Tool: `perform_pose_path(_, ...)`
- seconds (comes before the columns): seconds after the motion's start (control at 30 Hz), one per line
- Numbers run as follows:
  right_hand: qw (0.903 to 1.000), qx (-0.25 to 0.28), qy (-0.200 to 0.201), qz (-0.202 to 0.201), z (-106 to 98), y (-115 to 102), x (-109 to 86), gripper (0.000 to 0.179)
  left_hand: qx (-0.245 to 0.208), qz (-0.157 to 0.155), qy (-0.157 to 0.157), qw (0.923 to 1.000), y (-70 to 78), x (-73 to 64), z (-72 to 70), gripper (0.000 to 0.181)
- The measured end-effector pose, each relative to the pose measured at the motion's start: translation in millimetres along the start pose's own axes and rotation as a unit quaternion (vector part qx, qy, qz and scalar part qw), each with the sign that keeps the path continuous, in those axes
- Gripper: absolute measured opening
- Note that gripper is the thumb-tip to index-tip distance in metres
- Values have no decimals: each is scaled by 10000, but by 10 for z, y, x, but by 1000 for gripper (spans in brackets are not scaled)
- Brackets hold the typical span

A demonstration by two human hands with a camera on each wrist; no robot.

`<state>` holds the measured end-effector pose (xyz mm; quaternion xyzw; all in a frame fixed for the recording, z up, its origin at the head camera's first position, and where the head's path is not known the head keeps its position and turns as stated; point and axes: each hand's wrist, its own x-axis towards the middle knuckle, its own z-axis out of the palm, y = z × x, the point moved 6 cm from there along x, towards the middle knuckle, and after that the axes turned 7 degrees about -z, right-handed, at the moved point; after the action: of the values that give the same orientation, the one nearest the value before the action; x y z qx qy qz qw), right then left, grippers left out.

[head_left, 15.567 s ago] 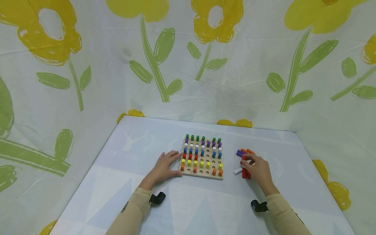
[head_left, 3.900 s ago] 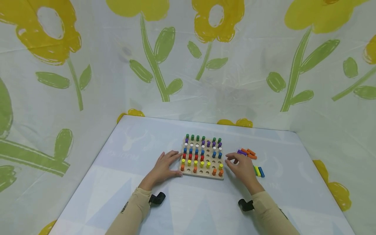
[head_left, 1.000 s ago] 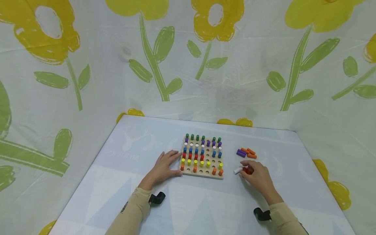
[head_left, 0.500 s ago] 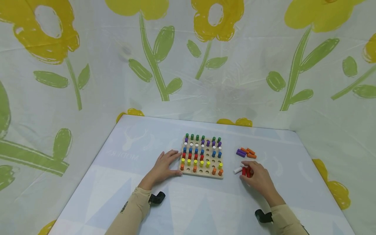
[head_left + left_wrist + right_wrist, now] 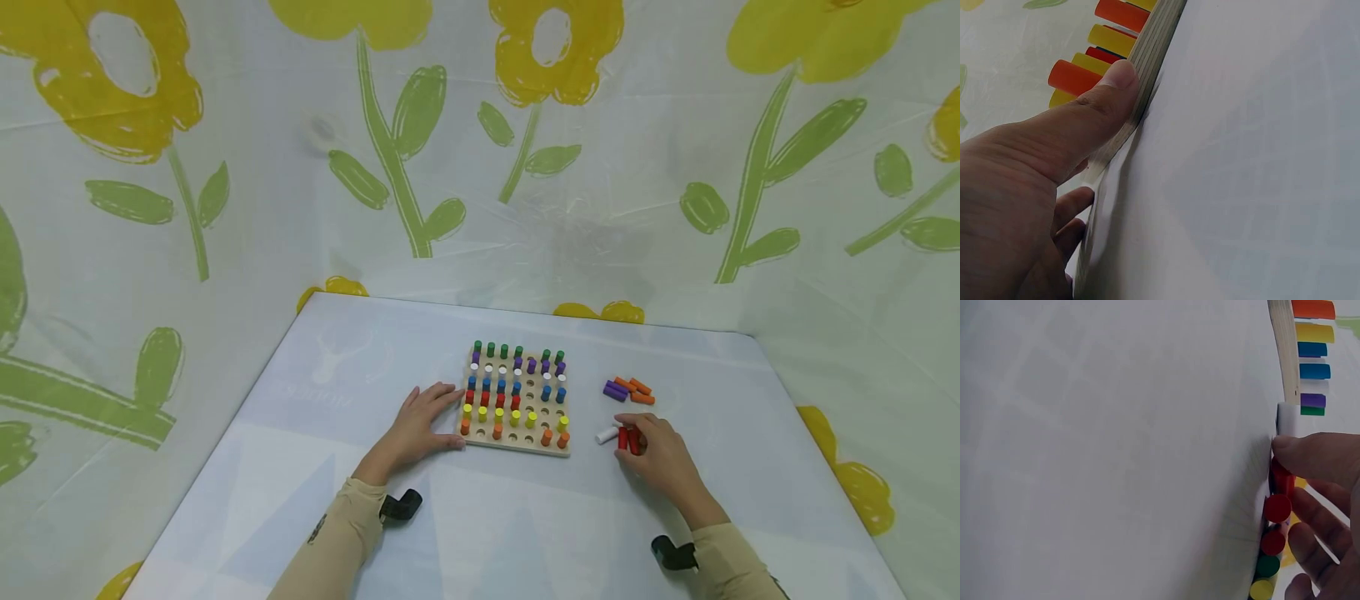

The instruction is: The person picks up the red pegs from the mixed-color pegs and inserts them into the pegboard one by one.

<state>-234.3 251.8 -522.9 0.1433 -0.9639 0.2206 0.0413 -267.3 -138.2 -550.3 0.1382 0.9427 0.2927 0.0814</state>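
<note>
Operator: State the location of the loose red pegs (image 5: pixel 622 438).

Observer: They lie right of centre in the frame, on the desk (image 5: pixel 487 533). Their long axes run roughly top to bottom of the frame. A white peg (image 5: pixel 607 435) lies just beside them, toward the left, slanted.

Operator: Which of the hands is nearer?

Observer: The right hand (image 5: pixel 662 454). The red pegs sit at its left side, between thumb and forefinger. The peg board (image 5: pixel 517 449) lies farther left, apart from this hand.

Operator: Report the state of both hands.

Observer: Right: thumb and forefinger curve about the red pegs; whether they pinch one cannot be told. Left hand (image 5: pixel 420 429): spread, resting against the left edge of the board, thumb at its lower left corner.

Operator: List adjacent loose parts.

Observer: Purple pegs (image 5: pixel 614 396) and orange pegs (image 5: pixel 642 399) lie above the right hand in the frame. The right wrist view also shows a green peg (image 5: pixel 1267 566) and a yellow peg (image 5: pixel 1262 589) beyond the red ones, lower right.
</note>
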Motion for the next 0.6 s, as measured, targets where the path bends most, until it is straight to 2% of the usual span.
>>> perform_pose_path(0.4,9983,140,-237,510,1,25,-8,58,-24,-30,-23,10000,6,4,-3,90)
perform_pose_path(0.6,9978,149,-242,594,-54,2,-7,56,-33,-30,2,10000,4,8,-5,90)
